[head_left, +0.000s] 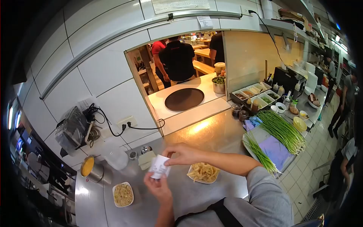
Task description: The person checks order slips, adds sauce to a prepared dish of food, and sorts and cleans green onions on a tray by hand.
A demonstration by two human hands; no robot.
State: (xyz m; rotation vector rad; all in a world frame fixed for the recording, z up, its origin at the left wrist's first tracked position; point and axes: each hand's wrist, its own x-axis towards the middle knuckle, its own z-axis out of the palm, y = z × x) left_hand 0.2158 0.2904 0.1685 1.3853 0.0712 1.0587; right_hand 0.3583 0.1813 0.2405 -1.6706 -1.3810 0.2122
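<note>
A small white paper slip [159, 166] with printed marks is held between both hands above the steel counter. My right hand [180, 154] pinches its upper right edge. From below, my left hand [159, 186] grips the lower edge with its fingertips. A white bowl of fries [203, 173] lies to the right, under my right forearm. To the lower left is a square white bowl of rice [123, 194]. Just left of the slip, a stack of pale napkins [146, 160] rests beside a small metal container [146, 150].
A metal pot with orange contents [88, 166] stands at the left. Beyond the counter, a round brown tray [184, 99] lies in the pass-through window. Green onions [278, 126] and ingredient trays [257, 94] are at the right. Several people stand farther off.
</note>
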